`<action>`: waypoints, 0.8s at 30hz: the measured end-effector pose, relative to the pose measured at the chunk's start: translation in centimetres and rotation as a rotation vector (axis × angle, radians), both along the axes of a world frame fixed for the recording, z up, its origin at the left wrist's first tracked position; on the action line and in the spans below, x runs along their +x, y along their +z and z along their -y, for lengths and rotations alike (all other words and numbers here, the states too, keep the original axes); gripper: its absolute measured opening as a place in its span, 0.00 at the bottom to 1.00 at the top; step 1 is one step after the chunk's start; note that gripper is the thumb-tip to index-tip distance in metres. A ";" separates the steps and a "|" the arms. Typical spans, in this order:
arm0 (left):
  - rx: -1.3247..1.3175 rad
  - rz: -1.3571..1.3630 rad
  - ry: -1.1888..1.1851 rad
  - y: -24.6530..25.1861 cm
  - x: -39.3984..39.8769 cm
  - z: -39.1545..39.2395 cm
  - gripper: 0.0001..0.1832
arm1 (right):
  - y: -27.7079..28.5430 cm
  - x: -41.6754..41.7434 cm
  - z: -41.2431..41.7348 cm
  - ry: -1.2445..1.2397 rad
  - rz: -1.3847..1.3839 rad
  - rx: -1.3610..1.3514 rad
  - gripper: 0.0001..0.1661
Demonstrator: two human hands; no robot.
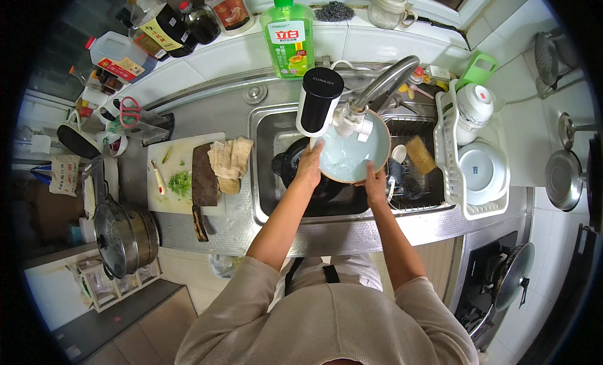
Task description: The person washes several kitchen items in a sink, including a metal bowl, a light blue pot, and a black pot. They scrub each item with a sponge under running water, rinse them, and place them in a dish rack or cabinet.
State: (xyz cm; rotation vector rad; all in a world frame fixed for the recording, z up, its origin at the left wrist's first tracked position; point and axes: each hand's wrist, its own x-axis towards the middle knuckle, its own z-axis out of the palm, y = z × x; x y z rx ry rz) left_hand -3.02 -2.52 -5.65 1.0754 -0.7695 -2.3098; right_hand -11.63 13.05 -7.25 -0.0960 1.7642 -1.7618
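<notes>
A pale blue plate or shallow bowl with a brown rim (347,160) is held between both hands under the faucet's filter (320,101), with water on its surface. My left hand (311,164) grips its left edge, thumb on the inside. At the lower right edge, my right hand (373,179) holds the rim, thumb on top. Beneath the dish, a black pot (287,164) sits in the left sink basin (271,207). In the right basin, a wire rack (424,205) holds a tan sponge (421,155), a white spoon (398,153) and a dark scouring pad (411,189).
Left of the sink, a cleaver (204,176) and a folded cloth (231,160) rest on a white cutting board (162,202) with chopped greens (180,182). A white dish rack (450,162) stands to the right. Behind the basins are a green detergent bottle (288,44) and the metal faucet (388,77).
</notes>
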 end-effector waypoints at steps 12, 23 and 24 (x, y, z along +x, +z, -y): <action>-0.012 0.260 -0.328 2.6 8.5 0.3 0.29 | 7.7 0.3 -0.7 0.472 0.402 0.214 0.16; 0.279 -0.019 -0.161 -3.6 1.0 -0.5 0.20 | 6.7 -1.0 -2.6 0.348 -0.673 0.338 0.15; 0.151 0.016 -0.127 -3.2 0.9 0.1 0.20 | 5.7 -0.9 -2.2 0.306 -0.482 0.232 0.15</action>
